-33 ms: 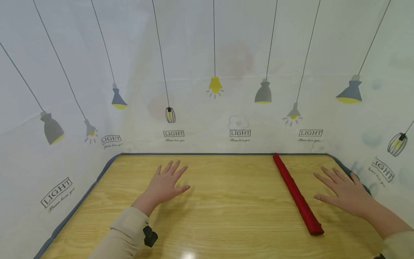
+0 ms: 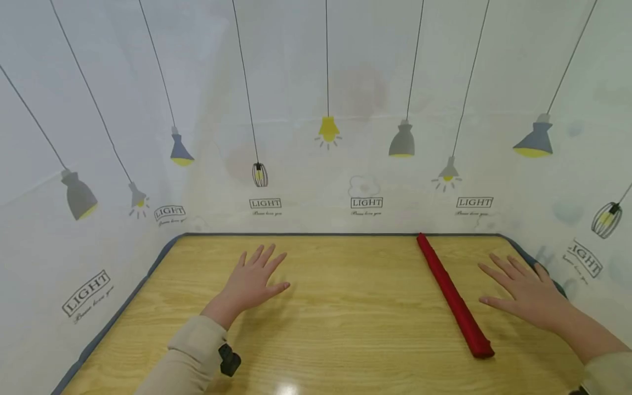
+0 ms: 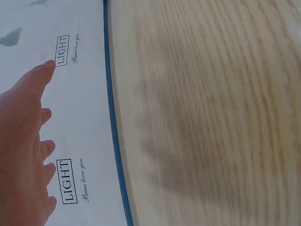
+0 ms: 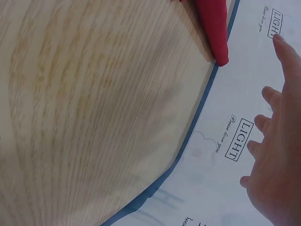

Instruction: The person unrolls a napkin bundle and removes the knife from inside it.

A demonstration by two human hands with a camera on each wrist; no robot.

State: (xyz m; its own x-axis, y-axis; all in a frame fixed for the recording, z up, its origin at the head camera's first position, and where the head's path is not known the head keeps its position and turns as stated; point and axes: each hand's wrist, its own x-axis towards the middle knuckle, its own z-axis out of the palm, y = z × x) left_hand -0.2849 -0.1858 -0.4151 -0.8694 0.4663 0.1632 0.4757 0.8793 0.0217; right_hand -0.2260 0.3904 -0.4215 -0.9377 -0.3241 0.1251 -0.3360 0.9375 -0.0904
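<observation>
A long red roll, apparently of cloth (image 2: 454, 296), lies slantwise on the right part of the wooden table, its far end at the back edge. My right hand (image 2: 530, 293) hovers to the right of the roll with fingers spread, not touching it. Over the left part of the table, my left hand (image 2: 252, 280) is held with its fingers spread and nothing in it. In the right wrist view the far end of the red roll (image 4: 214, 33) shows at the top, apart from the right hand (image 4: 277, 141). The left wrist view shows the left hand (image 3: 23, 146) above the surface.
The wood-grain table (image 2: 336, 329) has a dark blue edge (image 2: 316, 235). White sheeting (image 2: 296, 71) printed with hanging lamps and the word LIGHT surrounds its back and sides. A small black device (image 2: 229, 360) sits at my left sleeve (image 2: 192, 351).
</observation>
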